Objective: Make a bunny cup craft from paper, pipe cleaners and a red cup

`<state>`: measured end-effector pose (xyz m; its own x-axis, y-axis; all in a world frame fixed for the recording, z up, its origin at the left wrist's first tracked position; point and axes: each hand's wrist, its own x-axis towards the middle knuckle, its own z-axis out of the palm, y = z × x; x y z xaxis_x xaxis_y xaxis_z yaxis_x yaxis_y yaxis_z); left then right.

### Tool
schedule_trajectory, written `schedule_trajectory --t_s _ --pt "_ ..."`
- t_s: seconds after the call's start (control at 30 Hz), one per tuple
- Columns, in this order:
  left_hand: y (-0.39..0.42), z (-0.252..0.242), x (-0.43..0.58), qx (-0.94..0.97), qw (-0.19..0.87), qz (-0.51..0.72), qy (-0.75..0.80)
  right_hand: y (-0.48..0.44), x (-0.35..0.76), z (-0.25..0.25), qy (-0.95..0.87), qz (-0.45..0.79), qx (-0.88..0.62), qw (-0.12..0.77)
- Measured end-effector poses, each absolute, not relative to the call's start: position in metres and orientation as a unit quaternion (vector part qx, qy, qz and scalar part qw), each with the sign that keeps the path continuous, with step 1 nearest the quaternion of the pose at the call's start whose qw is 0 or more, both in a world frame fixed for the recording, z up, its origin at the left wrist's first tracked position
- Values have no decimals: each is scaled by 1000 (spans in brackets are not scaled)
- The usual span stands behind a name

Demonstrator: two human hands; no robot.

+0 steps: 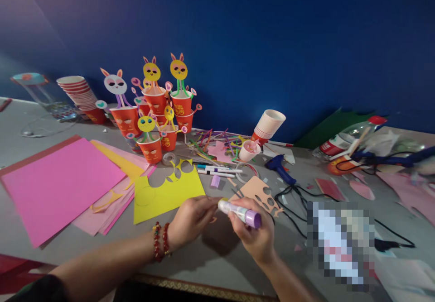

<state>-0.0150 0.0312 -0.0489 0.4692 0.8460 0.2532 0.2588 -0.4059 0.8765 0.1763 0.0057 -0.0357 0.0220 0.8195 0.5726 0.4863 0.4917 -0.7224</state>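
Note:
My right hand is closed around a glue stick with a white body and purple end, its tip pointing left. My left hand, with a red bead bracelet at the wrist, is pinched shut right at the glue tip on a small piece I cannot make out. Both hands hover over the grey table near its front edge. Just behind them lie a yellow sheet with round cut-outs and a peach sheet with holes. The purple glue cap lies beyond.
Red paper cups with paper bunny heads cluster at the back. Pink paper sheets lie left. Markers, pipe cleaners, a stack of cups, a blue glue gun with black cable, and a plastic bottle lie right.

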Motion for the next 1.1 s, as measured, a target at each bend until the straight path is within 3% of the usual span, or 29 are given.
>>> schedule_trajectory --t_s 0.57,1.1 --pt "33 -49 -15 787 353 371 344 6 175 -33 -653 176 -507 535" --pt "31 -49 -15 800 325 362 353 6 173 -27 -684 109 -490 529"
